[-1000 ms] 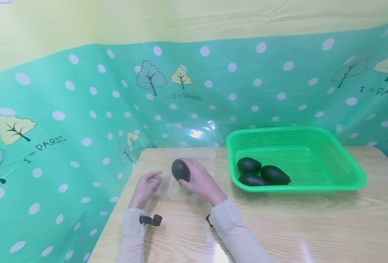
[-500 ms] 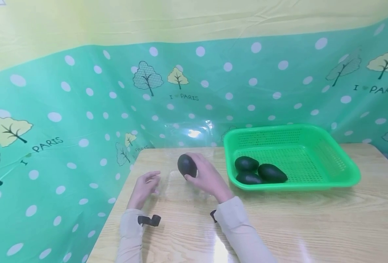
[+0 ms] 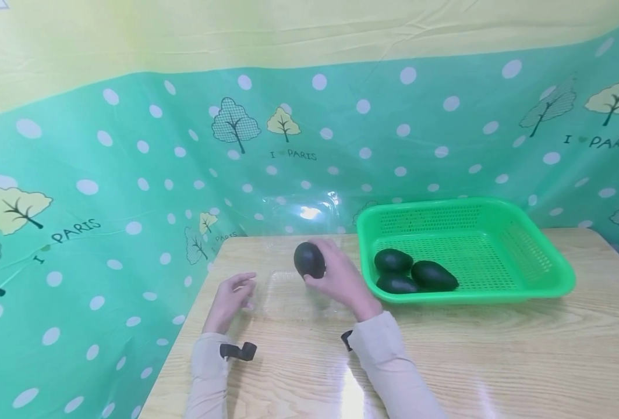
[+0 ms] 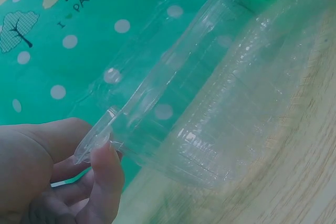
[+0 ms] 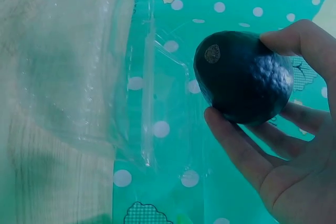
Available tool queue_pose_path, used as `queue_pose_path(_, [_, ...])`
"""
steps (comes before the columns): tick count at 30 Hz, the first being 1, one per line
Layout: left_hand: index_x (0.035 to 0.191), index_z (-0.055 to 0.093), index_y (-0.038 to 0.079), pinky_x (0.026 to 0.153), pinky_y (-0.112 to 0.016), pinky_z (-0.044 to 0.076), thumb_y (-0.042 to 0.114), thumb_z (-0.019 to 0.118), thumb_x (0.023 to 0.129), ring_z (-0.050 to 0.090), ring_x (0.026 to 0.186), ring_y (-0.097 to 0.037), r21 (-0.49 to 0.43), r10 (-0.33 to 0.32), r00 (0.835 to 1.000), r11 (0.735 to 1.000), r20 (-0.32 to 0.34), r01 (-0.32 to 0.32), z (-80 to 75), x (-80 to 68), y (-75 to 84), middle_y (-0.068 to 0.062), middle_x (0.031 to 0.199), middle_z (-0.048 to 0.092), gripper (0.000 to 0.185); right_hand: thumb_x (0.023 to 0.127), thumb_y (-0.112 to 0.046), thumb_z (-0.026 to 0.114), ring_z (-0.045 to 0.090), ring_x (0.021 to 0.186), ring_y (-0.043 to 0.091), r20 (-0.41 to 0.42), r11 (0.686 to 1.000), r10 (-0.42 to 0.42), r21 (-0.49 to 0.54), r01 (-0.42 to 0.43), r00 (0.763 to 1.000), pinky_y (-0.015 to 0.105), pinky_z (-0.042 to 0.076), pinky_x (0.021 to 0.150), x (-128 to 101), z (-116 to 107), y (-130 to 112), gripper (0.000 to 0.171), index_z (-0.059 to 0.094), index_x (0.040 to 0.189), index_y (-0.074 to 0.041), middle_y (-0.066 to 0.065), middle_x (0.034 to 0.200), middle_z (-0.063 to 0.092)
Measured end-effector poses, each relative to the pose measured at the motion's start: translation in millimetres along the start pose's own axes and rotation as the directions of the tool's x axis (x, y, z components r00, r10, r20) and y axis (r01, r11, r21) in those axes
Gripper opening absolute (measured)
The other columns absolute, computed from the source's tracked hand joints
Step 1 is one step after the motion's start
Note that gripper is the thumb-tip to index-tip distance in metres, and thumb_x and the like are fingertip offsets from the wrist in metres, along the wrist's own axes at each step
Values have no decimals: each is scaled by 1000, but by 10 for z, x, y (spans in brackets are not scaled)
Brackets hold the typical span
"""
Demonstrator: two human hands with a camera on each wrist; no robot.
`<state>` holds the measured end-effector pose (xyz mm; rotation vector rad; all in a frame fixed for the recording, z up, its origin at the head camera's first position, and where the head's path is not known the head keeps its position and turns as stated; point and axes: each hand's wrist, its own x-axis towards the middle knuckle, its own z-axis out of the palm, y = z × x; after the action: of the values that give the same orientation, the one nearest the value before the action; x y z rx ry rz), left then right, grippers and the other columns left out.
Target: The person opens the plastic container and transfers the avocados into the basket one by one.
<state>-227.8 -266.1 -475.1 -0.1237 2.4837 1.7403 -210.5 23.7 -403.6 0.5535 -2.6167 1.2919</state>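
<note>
My right hand (image 3: 342,280) grips a dark avocado (image 3: 309,259) just above the wooden table (image 3: 498,361), left of a green basket (image 3: 471,295). In the right wrist view the avocado (image 5: 244,77) sits between thumb and curled fingers (image 5: 236,145), stem scar facing out. A clear plastic box (image 3: 293,291) lies open on the table under and left of the fruit. My left hand (image 3: 230,299) pinches the box's thin rim (image 4: 100,132) between thumb (image 4: 107,177) and fingers. Three more avocados (image 3: 414,273) lie in the basket's near left corner.
A teal polka-dot sheet (image 3: 105,192) hangs behind and to the left of the table. The basket fills the back right of the tabletop. Bare wood shows in front and to the right. Black wrist straps (image 3: 238,351) sit on both sleeves.
My right hand has carried the avocado rightward and slightly away from me, closer to the basket. The left hand has stayed on the clear box's rim.
</note>
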Motion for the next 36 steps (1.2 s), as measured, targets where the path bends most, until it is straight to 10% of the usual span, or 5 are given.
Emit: queue_pose_path(36, [140,53,4,66,-27,58,23,59,100,57,100,-31,-13,-17,1000,1000,6,17,-5,-35,39,-23,128,56,45,76,-17,80,52,126,29,-73,998,66,27,-65,995,52,48,102,-61,-433,138,75,47,144,-12,9,140,53])
